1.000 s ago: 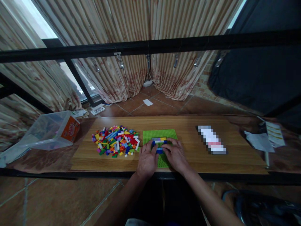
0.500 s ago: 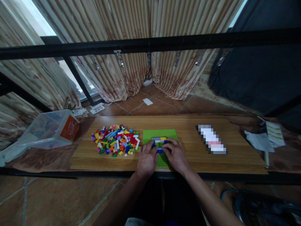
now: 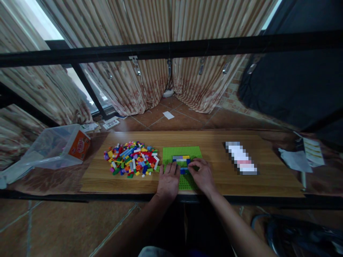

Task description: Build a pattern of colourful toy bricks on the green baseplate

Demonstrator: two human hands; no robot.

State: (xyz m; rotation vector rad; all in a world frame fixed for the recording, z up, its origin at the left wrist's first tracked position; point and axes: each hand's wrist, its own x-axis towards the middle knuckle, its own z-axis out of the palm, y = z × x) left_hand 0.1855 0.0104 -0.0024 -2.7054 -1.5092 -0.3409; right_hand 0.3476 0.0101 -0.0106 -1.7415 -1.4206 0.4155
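Note:
On a green studded baseplate stands a small rectangular frame of toy building bricks. Its far side is a row of grey, lilac and yellow bricks; a blue brick row forms the near side. My left hand lies palm down on the plate's left part, fingers stretched forward against the frame's left side, which they hide. At the frame's right side, my right hand has thumb and forefinger pinched together beside the blue bricks. Whatever may be between those fingertips is too small to make out.
A heap of mixed loose bricks lies left of the plate on the wooden board. Farther left stands a clear plastic tub with an orange label. A pixelated flat item lies to the right. Papers rest beyond the board's right end.
My left hand's fingers have drawn back left from the near blue row and straightened. My right hand's fingertips have shifted slightly right and forward, so more of the blue bricks shows.

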